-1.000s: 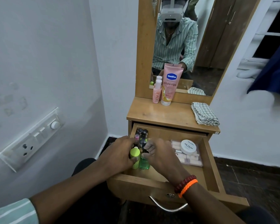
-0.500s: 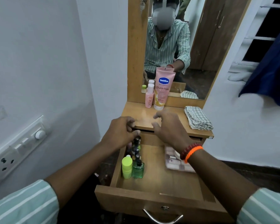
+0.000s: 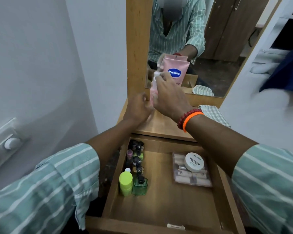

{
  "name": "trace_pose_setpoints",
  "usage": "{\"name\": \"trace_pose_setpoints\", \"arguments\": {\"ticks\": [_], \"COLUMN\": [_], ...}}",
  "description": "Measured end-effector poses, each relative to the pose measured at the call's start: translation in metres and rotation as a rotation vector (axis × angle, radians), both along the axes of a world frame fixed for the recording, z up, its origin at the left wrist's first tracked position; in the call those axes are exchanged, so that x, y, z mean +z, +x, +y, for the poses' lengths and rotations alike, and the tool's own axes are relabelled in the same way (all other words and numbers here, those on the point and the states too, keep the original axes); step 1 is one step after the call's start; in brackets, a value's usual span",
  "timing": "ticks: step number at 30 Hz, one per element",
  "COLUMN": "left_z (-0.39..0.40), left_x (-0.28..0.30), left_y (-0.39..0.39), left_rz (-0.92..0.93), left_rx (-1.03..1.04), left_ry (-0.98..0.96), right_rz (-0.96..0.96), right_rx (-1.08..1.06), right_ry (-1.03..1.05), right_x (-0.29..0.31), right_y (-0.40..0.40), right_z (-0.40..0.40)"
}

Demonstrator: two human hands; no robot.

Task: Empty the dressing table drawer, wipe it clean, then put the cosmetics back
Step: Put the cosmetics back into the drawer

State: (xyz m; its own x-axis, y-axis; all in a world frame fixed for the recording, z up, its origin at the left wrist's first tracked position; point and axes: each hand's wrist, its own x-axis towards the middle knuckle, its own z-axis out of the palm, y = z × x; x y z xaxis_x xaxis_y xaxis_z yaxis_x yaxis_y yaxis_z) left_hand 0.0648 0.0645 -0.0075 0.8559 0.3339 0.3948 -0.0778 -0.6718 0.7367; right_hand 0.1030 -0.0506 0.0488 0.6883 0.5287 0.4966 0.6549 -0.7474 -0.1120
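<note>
Right hand (image 3: 169, 97): raised over the dressing table top (image 3: 161, 125), fingers curled round a small pink bottle (image 3: 154, 92) with a white cap; red and orange bead bracelets (image 3: 189, 118) on the wrist.
Left hand (image 3: 139, 108): just beside the lower part of the pink bottle, fingers loosely curled; contact with the bottle cannot be determined because of motion blur.
Hand spacing: close together, with the bottle between them.
Pink bottle: upright, in front of the mirror (image 3: 210, 48), at the left rear of the table top.
Vaseline tube (image 3: 175, 71): pink, standing cap-down against the mirror, behind the right hand.
Cloth (image 3: 213, 115): checked, folded, lying on the right side of the table top.
Drawer (image 3: 167, 205): pulled out below the table top, with cosmetics inside.
Drawer, left side: a row of small dark-capped bottles (image 3: 137, 156) along the left wall; a lime-green capped bottle (image 3: 125, 183) and a green glass bottle (image 3: 140, 184) stand side by side at the front of that row.
Drawer, right side: a clear case of beige tubes (image 3: 193, 178) lies flat, with a round white tub labelled NAIL POLISH (image 3: 194, 162) resting on it.
Drawer floor: bare wood in the middle and front.
Wall, left: a white switch plate (image 3: 8, 141).
</note>
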Motion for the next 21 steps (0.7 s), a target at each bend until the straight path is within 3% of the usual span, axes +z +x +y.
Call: {"name": "trace_pose_setpoints", "arguments": {"ticks": [12, 21], "left_z": [-0.004, -0.011], "left_x": [-0.013, 0.023], "left_y": [0.027, -0.037], "left_rz": [-0.041, 0.026], "left_rx": [0.041, -0.024], "left_ry": [-0.028, 0.025], "right_rz": [0.001, -0.015], "right_rx": [0.004, 0.048], "right_ry": [0.083, 0.124], "right_x": [-0.011, 0.010], "right_y": [-0.003, -0.049], "right_z": [0.007, -0.012]}}
